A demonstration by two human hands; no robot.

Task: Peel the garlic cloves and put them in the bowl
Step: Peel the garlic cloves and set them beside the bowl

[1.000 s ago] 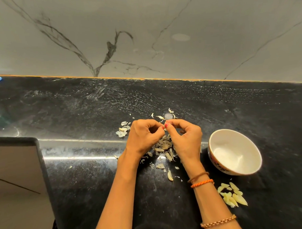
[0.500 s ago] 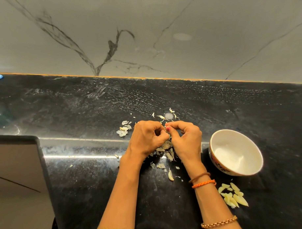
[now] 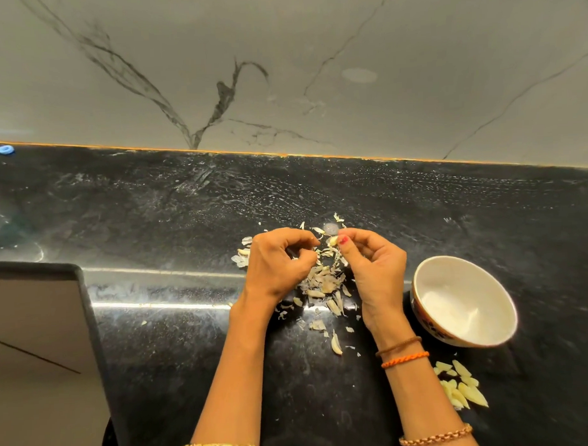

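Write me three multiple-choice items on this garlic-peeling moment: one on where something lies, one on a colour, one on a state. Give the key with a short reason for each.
1. Where do the peeled cloves lie?
A. Inside the bowl
B. On the counter, nearer the person than the bowl
C. Against the back wall

2. What colour is the inside of the bowl?
A. White
B. Blue
C. Black

3. What is the right hand doing?
A. Lying flat on the counter
B. Gripping the bowl's rim
C. Pinching a garlic clove at its fingertips

Key:
1 B: the pale cloves sit on the black counter in front of the bowl, none visible inside it.
2 A: the bowl's inner wall is plain white.
3 C: the clove shows between thumb and fingers, above the heap of skins; the left hand curls beside it.
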